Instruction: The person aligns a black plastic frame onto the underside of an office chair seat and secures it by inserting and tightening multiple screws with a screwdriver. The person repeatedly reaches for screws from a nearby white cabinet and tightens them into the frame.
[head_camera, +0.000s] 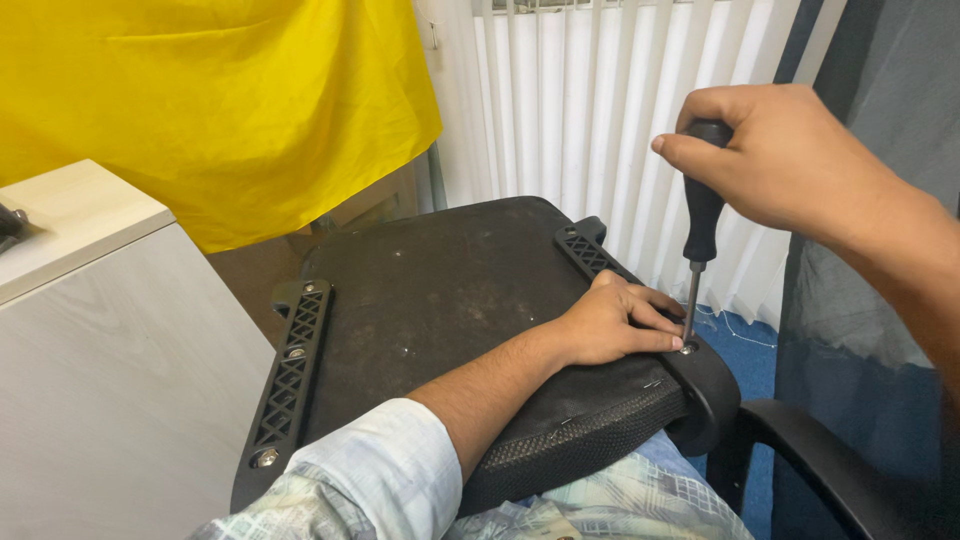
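Observation:
An upturned black chair seat (440, 290) lies across my lap, its underside facing up. My right hand (775, 160) grips the black handle of a screwdriver (702, 225), held upright with its tip in a screw (688, 347) on the right armrest bracket (705, 385). My left hand (615, 325) lies flat on the seat by that bracket, fingertips touching the screwdriver shaft near the screw. A second black bracket (290, 375) with bolts runs along the seat's left side.
A pale wooden cabinet (110, 370) stands close on the left. Yellow cloth (220, 100) hangs behind, white vertical blinds (580, 110) at the back. A dark chair back (880, 120) and a black armrest (820, 460) are on the right, over blue floor.

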